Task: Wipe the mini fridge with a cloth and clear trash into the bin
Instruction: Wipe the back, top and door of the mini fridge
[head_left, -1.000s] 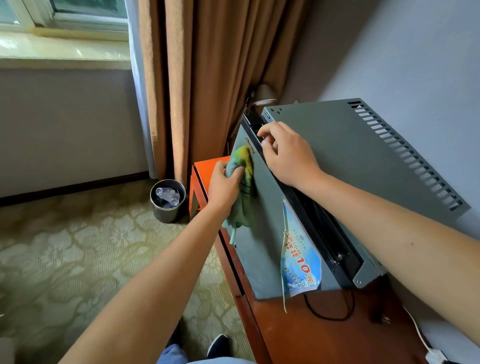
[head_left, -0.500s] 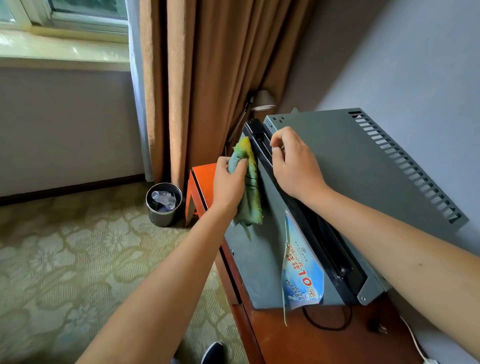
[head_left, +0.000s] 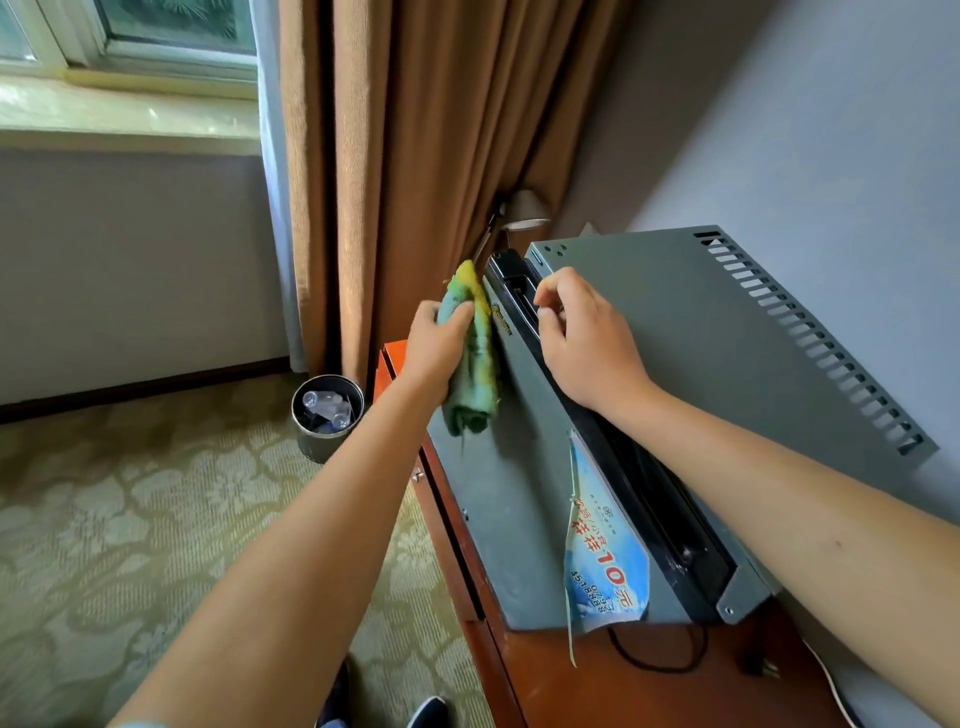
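Note:
The grey mini fridge (head_left: 675, 332) stands on an orange-brown wooden cabinet (head_left: 597, 686) against the wall. My left hand (head_left: 434, 345) grips a green and yellow cloth (head_left: 475, 364) and holds it against the fridge's door front near the top. My right hand (head_left: 587, 338) rests on the top front edge, its fingers curled over the black door strip. A blue paper sticker (head_left: 605, 561) hangs half peeled from the door. A round metal bin (head_left: 324, 415) with clear plastic bottles inside stands on the floor to the left.
Brown curtains (head_left: 415, 156) hang behind the fridge, with a small lamp (head_left: 524, 213) beside them. A black cable (head_left: 654, 654) and a plug lie on the cabinet top. Patterned carpet (head_left: 130, 545) covers the floor at left. My shoe (head_left: 426, 712) shows at the bottom.
My left hand has pushed the cloth up the door front towards its top edge. My right hand has stayed on the top front edge.

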